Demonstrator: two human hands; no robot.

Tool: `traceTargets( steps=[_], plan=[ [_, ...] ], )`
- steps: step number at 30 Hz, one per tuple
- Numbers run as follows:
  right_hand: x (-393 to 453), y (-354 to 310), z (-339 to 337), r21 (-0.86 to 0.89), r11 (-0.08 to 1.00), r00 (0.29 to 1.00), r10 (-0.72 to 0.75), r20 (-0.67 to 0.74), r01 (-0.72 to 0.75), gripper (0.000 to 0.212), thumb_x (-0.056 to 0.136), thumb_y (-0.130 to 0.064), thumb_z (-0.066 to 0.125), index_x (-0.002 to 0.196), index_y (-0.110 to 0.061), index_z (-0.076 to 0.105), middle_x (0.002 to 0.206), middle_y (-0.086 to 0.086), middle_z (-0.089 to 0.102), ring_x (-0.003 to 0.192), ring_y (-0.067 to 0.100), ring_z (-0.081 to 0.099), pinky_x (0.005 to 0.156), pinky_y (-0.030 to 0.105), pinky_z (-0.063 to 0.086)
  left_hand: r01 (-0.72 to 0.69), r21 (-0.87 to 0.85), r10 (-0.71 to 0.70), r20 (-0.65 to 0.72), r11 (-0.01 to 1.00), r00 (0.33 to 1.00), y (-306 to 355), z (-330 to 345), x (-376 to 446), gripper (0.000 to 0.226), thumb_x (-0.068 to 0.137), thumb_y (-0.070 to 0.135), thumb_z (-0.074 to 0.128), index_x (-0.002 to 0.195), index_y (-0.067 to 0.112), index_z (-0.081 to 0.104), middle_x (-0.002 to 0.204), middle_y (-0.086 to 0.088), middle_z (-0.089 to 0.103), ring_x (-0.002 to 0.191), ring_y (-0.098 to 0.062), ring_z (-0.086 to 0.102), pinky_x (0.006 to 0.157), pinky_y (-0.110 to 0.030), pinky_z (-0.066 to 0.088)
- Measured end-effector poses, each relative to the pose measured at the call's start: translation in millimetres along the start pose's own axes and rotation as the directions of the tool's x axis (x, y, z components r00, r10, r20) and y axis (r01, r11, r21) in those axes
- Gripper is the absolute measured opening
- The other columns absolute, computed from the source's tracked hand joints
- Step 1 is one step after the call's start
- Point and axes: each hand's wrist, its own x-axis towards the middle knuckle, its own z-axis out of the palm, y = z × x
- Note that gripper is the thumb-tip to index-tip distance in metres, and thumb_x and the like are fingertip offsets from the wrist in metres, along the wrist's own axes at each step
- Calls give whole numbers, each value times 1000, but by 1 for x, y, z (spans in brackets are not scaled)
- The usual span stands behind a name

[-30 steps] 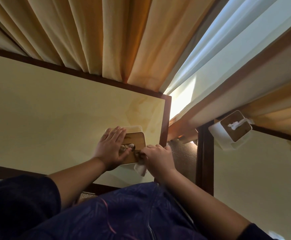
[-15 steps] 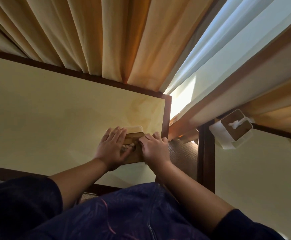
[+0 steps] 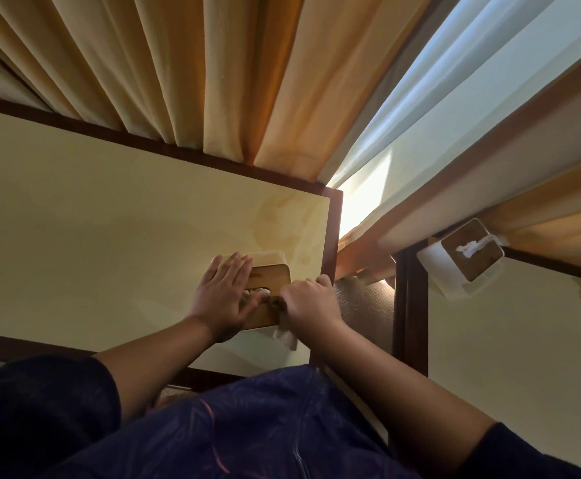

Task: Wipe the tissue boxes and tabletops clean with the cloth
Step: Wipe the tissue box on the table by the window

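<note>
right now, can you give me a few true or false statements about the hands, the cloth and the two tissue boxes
1. The left hand lies flat on the near tissue box. True.
2. The right hand is empty. False: it grips the cloth, which pokes out below the fist.
3. The far tissue box stands on the same table as the near one. False: it stands on the right table, across a gap from the left table.
4. A tissue sticks out of the far box's top. True.
5. Curtains hang behind the left table. True.
</note>
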Motion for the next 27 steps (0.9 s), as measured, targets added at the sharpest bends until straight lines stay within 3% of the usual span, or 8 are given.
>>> traceTargets(
  steps=[2,6,9,13,17,21,27],
  plan=[
    [13,-1,-8,-3,1000,1000,12,-21,-12,11,98,-21,64,89,-20,58,89,-2,60,87,22,55,106,41,36,5,-8,-5,-6,1000,1000,1,-1,0,81,105,67,14,163,10,26,168,-8,30,159,-19,14,131,-41,-1],
    [35,-4,-24,-32,999,994,27,-107,-31,16,99,-6,55,88,-18,56,85,1,58,92,27,62,106,42,40,9,-3,-9,16,1000,1000,4,-5,-1,80,105,67,13,163,12,24,170,-6,27,160,-19,11,131,-42,-2],
    [42,-3,-25,0,1000,986,29,-163,-29,15,101,-10,55,105,-15,68,98,4,67,98,27,62,104,42,43,14,-15,-14,18,1000,1000,4,-7,-1,81,104,68,12,163,13,24,169,-5,27,160,-19,12,131,-42,-1],
    [28,-1,-5,75,997,978,9,-209,6,24,106,-18,48,123,-12,64,118,7,66,105,29,62,94,40,44,16,-1,-16,8,1000,1000,3,-3,-2,81,105,68,13,163,12,24,168,-7,30,159,-20,15,131,-43,1],
    [-1,5,20,144,989,981,-10,-195,38,24,108,-25,47,116,-14,66,116,5,67,97,25,63,86,37,48,6,-17,-6,-5,1000,1000,2,-1,-1,80,105,67,18,162,11,26,167,-8,31,159,-22,18,131,-44,5],
    [-26,8,32,117,990,985,-65,-161,84,18,104,-26,62,117,-17,70,115,2,69,95,21,66,85,33,53,10,-13,-10,-36,1000,999,3,-2,-1,78,105,66,25,160,11,31,165,-9,36,157,-23,22,131,-44,6],
    [-33,6,30,185,981,986,-34,-163,65,18,104,-24,63,119,-17,70,114,2,70,95,22,66,84,34,57,7,-25,-8,-25,1000,1000,4,-4,-2,80,104,68,23,161,12,29,166,-9,34,158,-23,20,131,-43,3]
  ],
)
